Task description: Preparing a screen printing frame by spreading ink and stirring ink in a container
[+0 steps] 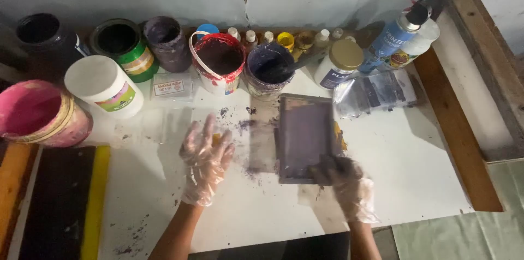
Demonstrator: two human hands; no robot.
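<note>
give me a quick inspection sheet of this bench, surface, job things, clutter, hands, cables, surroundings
surface: white table, smeared and speckled with purple stains around the middle
job's things: small purple-coated rectangular frame lying flat; open pot of purple paint with a stirrer just behind it
clutter: row of paint pots along the wall, including a red pot, a pink tub, a white lidded jar; small bottles, a blue spray can, a plastic bag
grippers: left hand in a clear glove, open, hovering beside the frame; right hand gloved, paint-stained, gripping the frame's near edge
cables: nothing seen
surroundings: pale wall, wooden frame at right, black and yellow board at left
</note>
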